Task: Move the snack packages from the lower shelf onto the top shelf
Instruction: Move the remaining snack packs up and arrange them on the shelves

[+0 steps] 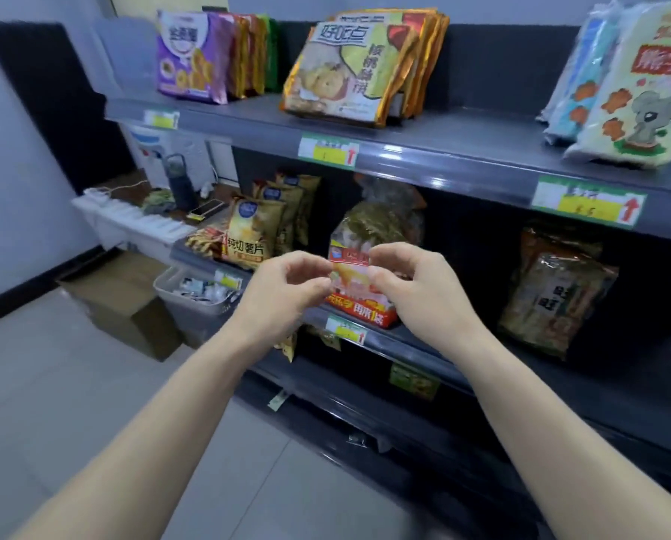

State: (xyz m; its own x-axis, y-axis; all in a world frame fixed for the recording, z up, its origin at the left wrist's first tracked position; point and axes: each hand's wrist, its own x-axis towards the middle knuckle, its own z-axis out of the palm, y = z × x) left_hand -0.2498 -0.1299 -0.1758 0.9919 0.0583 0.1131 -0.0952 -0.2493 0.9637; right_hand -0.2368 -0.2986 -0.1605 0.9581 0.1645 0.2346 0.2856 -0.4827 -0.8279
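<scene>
A red and orange snack package (359, 305) stands at the front of the lower shelf (415, 337), with more clear bags (380, 220) behind it. My left hand (287, 290) pinches its left edge between thumb and fingers. My right hand (415, 286) grips its upper right part, thumb on the front and fingers curled over the top. The top shelf (423, 150) holds purple packages (186, 56) at the left, golden cookie packages (349, 68) in the middle and pale mouse-print packages (637, 95) at the right.
Yellow chip bags (252, 231) stand on the lower shelf's left, a dark package (556, 290) on its right. Left of the shelves are a grey basket (193, 305), a cardboard box (119, 302) and a white bench (131, 220) with a dark jug (178, 181).
</scene>
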